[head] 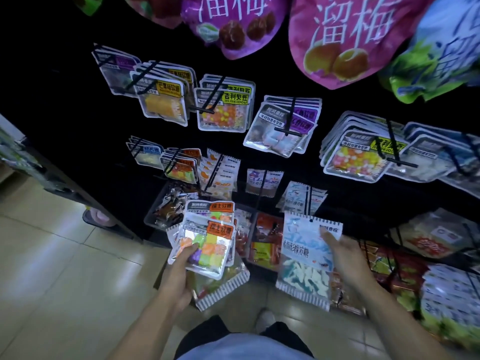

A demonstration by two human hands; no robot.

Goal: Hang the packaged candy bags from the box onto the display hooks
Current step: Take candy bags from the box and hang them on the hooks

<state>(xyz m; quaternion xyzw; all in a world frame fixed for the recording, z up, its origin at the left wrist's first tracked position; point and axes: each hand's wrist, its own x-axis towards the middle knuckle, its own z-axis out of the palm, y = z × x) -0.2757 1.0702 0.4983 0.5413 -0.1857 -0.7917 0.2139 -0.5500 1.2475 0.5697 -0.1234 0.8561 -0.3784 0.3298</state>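
Note:
My left hand (179, 271) grips a stack of candy bags (207, 245) with colourful cube sweets and orange labels, thumb across the front one. My right hand (340, 250) pinches the upper right of a pale blue-and-white candy bag (304, 258) with white and blue sweets, its punched hole at the top left. Just above that bag, a black display hook (309, 198) carries matching pale blue bags (298, 196). Other hooks on the dark rack hold rows of small candy bags. No box is in view.
Large pink plum-candy bags (335, 37) hang close overhead. A clear bin of wrapped snacks (168, 206) sits low on the rack behind my left hand. More packets (265, 242) fill the bottom shelf. Beige tiled floor (57, 268) lies to the left.

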